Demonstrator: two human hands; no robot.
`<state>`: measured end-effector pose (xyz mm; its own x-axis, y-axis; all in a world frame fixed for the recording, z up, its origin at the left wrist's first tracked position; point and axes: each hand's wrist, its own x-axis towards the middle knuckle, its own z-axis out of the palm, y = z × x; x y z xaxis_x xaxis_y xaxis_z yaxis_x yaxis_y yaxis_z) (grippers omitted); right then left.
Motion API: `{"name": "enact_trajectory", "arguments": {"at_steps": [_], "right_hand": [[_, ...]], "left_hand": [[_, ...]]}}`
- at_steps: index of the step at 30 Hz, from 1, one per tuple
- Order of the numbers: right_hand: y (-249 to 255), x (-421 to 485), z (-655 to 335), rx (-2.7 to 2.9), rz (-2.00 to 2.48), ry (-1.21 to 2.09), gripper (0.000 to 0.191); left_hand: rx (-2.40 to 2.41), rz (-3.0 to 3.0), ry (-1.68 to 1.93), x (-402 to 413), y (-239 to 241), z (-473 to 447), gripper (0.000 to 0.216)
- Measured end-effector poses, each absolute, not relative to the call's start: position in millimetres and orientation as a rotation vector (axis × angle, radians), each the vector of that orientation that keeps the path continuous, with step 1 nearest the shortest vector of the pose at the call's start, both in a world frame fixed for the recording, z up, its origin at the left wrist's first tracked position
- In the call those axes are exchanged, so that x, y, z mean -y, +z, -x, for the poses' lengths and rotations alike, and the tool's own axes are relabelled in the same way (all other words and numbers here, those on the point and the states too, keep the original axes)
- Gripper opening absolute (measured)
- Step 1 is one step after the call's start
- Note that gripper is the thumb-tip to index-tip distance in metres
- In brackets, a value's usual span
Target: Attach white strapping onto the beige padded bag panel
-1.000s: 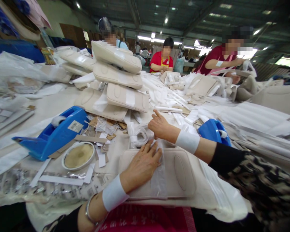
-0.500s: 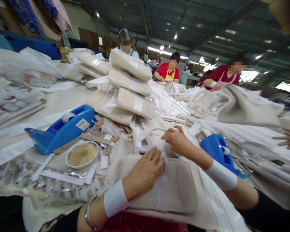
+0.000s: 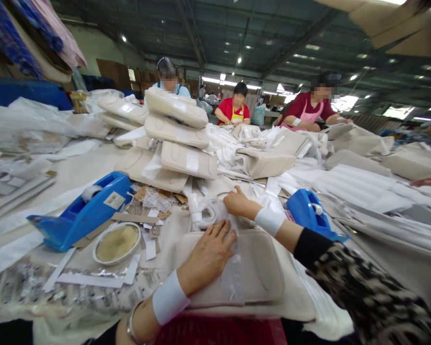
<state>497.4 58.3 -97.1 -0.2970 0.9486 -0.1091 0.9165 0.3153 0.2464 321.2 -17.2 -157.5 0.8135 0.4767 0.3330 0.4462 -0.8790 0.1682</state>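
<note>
A beige padded cushion (image 3: 262, 273) lies flat in front of me, with a strip of clear film (image 3: 234, 278) across its middle. My left hand (image 3: 208, 256) rests flat on the cushion's left part, fingers stretched out over the film's top edge. Just beyond the cushion's far edge, my right hand (image 3: 239, 203) is curled, fingers pinched at the top of the film; what it grips is hidden. Both wrists wear white bands.
A blue tape dispenser (image 3: 81, 213) and a round dish (image 3: 117, 243) sit to the left, a second blue dispenser (image 3: 309, 213) to the right. Stacked beige cushions (image 3: 177, 129) rise behind. Three people (image 3: 235, 103) work at the far side. Paper scraps litter the table.
My right hand has pulled back toward the cushion's far edge, and the arm has swung in. My left hand stays pressed on the cushion. The camera has shifted slightly.
</note>
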Motion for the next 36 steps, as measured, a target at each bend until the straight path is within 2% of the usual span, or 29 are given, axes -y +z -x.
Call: {"name": "enact_trajectory", "arguments": {"at_steps": [3,6,8,10,12,17,20,27,33,36], "right_hand": [[-86.5,-52.3,-494.0,-2.351,-1.809,0.233,0.03],[-75.4,-19.8,-495.1,-2.515,-1.989,0.396,0.043],[-76.5,12.5,-502.9,-2.698,-2.251,0.52,0.046],[-88.6,46.2,-515.3,-2.768,-2.578,0.532,0.04],[-111.4,75.3,-527.5,-2.704,-2.834,0.405,0.039],[-177.5,110.6,-532.7,-2.39,-3.194,-0.075,0.061],[-194.6,113.2,-525.7,-2.313,-3.289,-0.313,0.068],[-203.4,116.3,-534.0,-2.456,-3.179,-0.31,0.067],[-207.1,114.2,-535.1,-2.255,-3.337,-0.32,0.067],[-209.9,113.8,-535.2,-2.282,-3.314,-0.315,0.068]], "left_hand": [[-0.755,-2.912,0.563,18.3,-156.8,-320.9,0.042],[-0.752,-2.905,0.588,19.5,-156.9,-320.5,0.044],[-0.754,-2.903,0.603,20.1,-156.6,-320.3,0.044],[-0.765,-2.905,0.607,20.4,-156.2,-319.9,0.044],[-0.776,-2.911,0.6,20.6,-155.6,-319.3,0.044],[-0.781,-2.919,0.555,21.7,-153.1,-318.5,0.047],[-0.798,-2.931,0.554,23.6,-151.2,-318.5,0.05],[-0.732,-2.971,0.707,34.9,-139.2,-308.3,0.047],[-1.321,-2.524,1.015,31.6,-148.7,-266.4,0.057],[-1.379,-2.204,0.981,25.3,-167.4,-247.2,0.058]]}}
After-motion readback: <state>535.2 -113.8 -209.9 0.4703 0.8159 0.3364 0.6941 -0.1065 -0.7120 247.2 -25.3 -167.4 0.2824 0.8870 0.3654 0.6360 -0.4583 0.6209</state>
